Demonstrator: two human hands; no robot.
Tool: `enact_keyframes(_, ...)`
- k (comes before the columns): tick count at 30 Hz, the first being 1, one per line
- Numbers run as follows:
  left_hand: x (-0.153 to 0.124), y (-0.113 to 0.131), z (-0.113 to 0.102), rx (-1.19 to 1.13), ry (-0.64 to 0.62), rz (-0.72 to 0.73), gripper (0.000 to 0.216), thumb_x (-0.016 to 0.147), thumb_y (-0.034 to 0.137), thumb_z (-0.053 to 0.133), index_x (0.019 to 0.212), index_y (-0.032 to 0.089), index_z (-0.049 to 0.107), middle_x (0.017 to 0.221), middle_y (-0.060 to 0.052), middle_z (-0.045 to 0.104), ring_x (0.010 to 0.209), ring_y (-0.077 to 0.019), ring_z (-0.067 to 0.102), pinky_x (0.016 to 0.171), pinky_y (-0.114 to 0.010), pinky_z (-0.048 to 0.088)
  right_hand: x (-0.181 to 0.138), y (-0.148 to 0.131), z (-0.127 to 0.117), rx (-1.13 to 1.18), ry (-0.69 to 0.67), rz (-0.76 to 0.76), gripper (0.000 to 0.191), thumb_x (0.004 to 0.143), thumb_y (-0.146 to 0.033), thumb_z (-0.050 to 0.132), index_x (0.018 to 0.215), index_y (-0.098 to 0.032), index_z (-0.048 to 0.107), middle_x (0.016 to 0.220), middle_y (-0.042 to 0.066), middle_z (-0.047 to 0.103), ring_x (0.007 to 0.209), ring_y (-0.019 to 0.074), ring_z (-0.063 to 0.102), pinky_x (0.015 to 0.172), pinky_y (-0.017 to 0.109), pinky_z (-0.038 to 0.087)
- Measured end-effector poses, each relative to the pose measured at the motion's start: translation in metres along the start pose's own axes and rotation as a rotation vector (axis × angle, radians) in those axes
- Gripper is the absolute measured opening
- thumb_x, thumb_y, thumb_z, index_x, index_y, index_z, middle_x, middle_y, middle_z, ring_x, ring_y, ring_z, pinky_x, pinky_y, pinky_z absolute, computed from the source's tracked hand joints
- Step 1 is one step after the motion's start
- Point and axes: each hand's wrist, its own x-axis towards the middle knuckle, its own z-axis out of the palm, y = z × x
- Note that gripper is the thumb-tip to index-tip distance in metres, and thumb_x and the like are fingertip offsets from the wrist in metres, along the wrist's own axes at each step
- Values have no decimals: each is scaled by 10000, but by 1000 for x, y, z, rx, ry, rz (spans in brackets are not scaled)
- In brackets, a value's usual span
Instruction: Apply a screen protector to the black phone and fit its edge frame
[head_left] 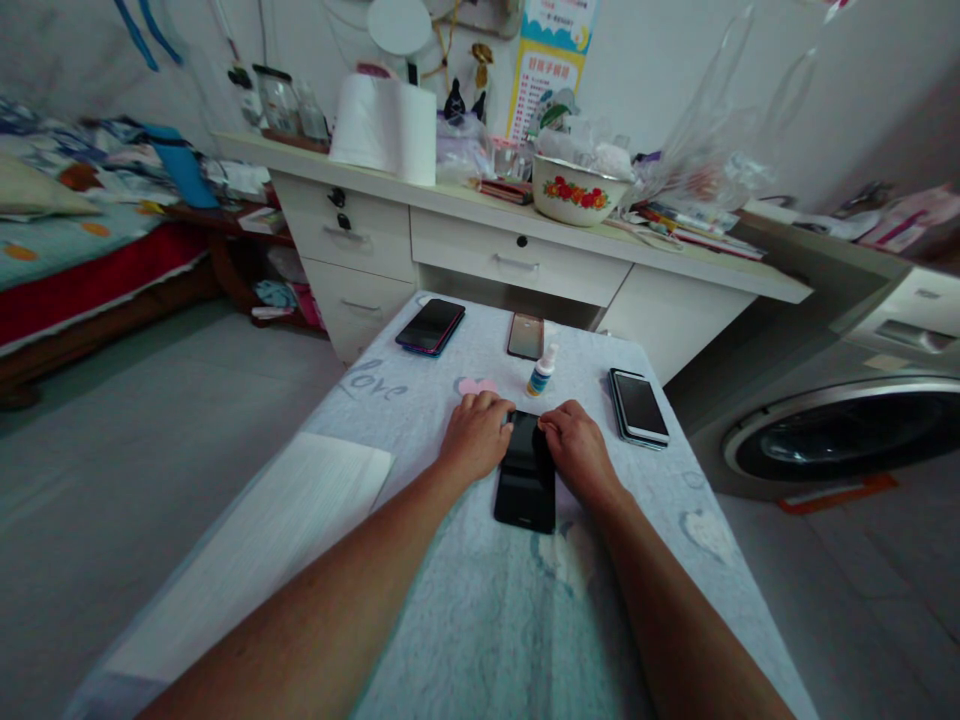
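A black phone (525, 485) lies flat on the cloth-covered table (480, 600) in front of me. My left hand (476, 435) rests on its far left corner with the fingers curled. My right hand (577, 450) sits on its far right corner, fingers also curled and pressed on the phone's top edge. A small white spray bottle (541, 371) with a blue label stands just beyond my hands. A pink heart-shaped piece (477, 386) lies beside my left hand.
Three more phones lie on the table: a dark one (430, 326) at far left, a brown one (526, 336) in the middle, a stacked pair (638, 406) at right. A white sheet (300, 500) lies at left. A cluttered desk (525, 220) stands behind, a washing machine (847, 420) at right.
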Motion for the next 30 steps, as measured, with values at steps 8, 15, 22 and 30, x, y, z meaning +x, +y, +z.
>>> enact_keyframes(8, -1, 0, 0, 2, -1, 2, 285, 880, 261, 543, 1161, 262, 592, 1174, -41, 556, 1080, -243, 459, 949, -378, 386, -2, -1, -1, 5, -15, -5, 230, 916, -157, 472, 908, -160, 702, 889, 52, 557, 802, 140, 553, 763, 235, 402)
enact_keyframes(15, -1, 0, 0, -6, 6, 4, 286, 877, 258, 548, 1159, 260, 591, 1169, -43, 559, 1073, -244, 460, 945, -381, 389, -2, -1, -1, 9, -5, -10, 223, 914, -153, 478, 906, -157, 701, 885, 51, 558, 797, 135, 556, 760, 232, 403)
enact_keyframes(22, 0, -1, 2, -1, 21, 12, 291, 874, 253, 552, 1161, 250, 599, 1162, -43, 566, 1076, -243, 462, 945, -374, 393, -1, 0, 0, 10, 4, -14, 216, 905, -149, 490, 883, -155, 705, 874, 55, 565, 800, 143, 561, 760, 242, 411)
enact_keyframes(30, -1, 0, 0, 11, 16, 9, 284, 874, 257, 553, 1154, 255, 602, 1158, -44, 564, 1068, -248, 462, 932, -383, 396, -1, 1, 0, 24, 13, -14, 206, 894, -137, 500, 878, -159, 704, 867, 48, 561, 784, 141, 555, 745, 242, 406)
